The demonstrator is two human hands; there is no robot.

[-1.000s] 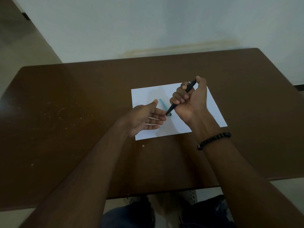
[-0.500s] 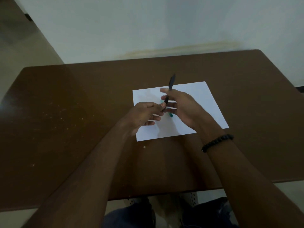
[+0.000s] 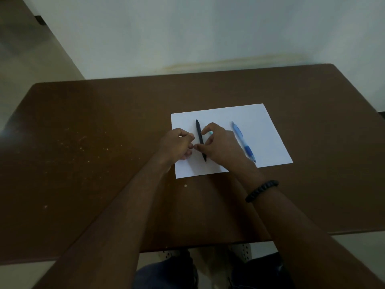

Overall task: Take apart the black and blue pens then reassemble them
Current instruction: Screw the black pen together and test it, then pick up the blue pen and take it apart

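brown wooden-look table [image 3: 87, 155], scattered pale specks on its left half, nothing else there. moving right: white rectangular paper sheet [image 3: 268, 142] set near the middle, probably as a work mat so small pen parts stay visible against the dark top.

left hand [image 3: 177, 146] sits at the sheet's left edge, fingers curled loosely inward, tips just beside the pen. cannot tell whether it pinches something small; no grip on the pen itself is visible.

slim black plastic pen [image 3: 200, 139] lies flat on the paper between the two hands, its length running away from the person, tip toward the near edge. it looks whole from here, though joins are too small to read.

right hand [image 3: 221, 143] arches over the pen's right side, thumb and forefinger forming an open hook near the barrel; lower fingers touch or nearly touch the pen close to its tip end. reads as a light contact, not a closed grasp. a small teal piece [image 3: 210, 132] peeks out past the forefinger; what it is stays unclear.

black beaded bracelet [image 3: 261, 190] on the right wrist.

furthest right: translucent blue plastic pen with darker blue grip [image 3: 242, 141], lying on the sheet beside the right hand, angled, untouched and apparently whole. parked aside, likely so each pen gets handled singly.
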